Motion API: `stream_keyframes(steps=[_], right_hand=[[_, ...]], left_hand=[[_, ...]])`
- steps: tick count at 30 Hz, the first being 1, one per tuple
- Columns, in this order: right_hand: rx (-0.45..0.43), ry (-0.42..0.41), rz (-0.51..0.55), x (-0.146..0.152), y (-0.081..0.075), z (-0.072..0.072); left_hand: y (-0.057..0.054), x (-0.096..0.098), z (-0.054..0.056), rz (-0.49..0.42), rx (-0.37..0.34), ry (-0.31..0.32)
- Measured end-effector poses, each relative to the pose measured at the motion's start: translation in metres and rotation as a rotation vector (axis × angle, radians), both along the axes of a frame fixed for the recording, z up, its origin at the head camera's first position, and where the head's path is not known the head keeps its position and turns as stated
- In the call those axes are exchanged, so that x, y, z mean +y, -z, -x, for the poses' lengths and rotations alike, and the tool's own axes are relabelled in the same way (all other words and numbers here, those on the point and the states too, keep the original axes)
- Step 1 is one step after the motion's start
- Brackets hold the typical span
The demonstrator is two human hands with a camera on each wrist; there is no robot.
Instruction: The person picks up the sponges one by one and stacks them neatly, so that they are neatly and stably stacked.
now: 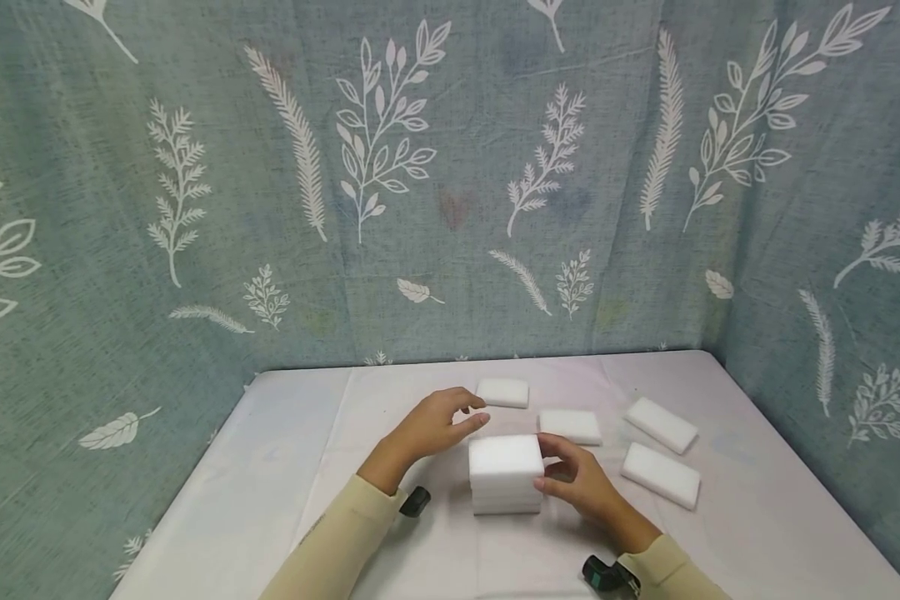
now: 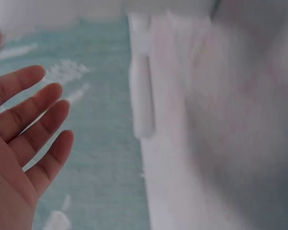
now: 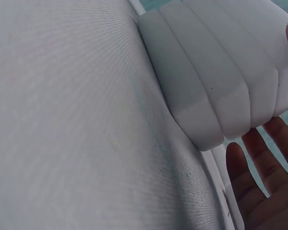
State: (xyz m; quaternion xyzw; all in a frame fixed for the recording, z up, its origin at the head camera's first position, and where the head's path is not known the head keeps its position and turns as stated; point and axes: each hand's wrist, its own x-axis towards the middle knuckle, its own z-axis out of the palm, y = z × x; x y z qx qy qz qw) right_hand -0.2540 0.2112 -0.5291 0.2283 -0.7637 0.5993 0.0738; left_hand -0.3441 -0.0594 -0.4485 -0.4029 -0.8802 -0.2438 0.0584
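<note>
A stack of several white foam sponges (image 1: 506, 495) stands on the table in the head view. My right hand (image 1: 587, 485) pinches the top sponge (image 1: 504, 457) at its right end, thumb at the front and fingers behind. In the right wrist view the layered stack (image 3: 201, 67) tilts across the picture, with the fingers (image 3: 269, 158) at its far side and a thumb tip at the right edge. My left hand (image 1: 444, 423) hovers left of the stack, fingers apart and slightly bent, holding nothing; the left wrist view shows its spread fingers (image 2: 33, 115).
Loose white sponges lie flat beyond and right of the stack: one at the back (image 1: 503, 392), one nearer (image 1: 570, 427), and two at the right, a farther one (image 1: 662, 425) and a closer one (image 1: 661, 476). A leaf-patterned curtain (image 1: 450, 183) encloses the white-covered table (image 1: 285, 450).
</note>
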Motion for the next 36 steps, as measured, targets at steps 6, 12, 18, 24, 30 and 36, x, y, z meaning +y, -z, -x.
stream_keyframes(steps=[6,12,18,24,30,36], right_hand=[[0.017,0.005,0.011,0.002,0.002,-0.001],[0.028,-0.013,0.038,0.003,0.004,-0.001],[0.04,-0.023,0.051,0.004,0.005,-0.001],[0.034,-0.021,0.045,0.004,0.004,-0.001],[0.013,-0.019,0.039,0.004,0.002,0.0],[0.011,-0.05,0.042,-0.001,-0.019,-0.009]], left_hand=[[0.013,0.002,0.036,0.045,-0.042,-0.034],[0.021,0.008,0.06,0.086,-0.078,-0.088],[0.024,0.019,0.076,0.119,-0.125,-0.139],[0.03,0.03,0.089,0.161,-0.174,-0.178],[0.038,0.04,0.099,0.074,-0.269,-0.219],[0.045,0.048,0.102,0.085,-0.262,-0.201]])
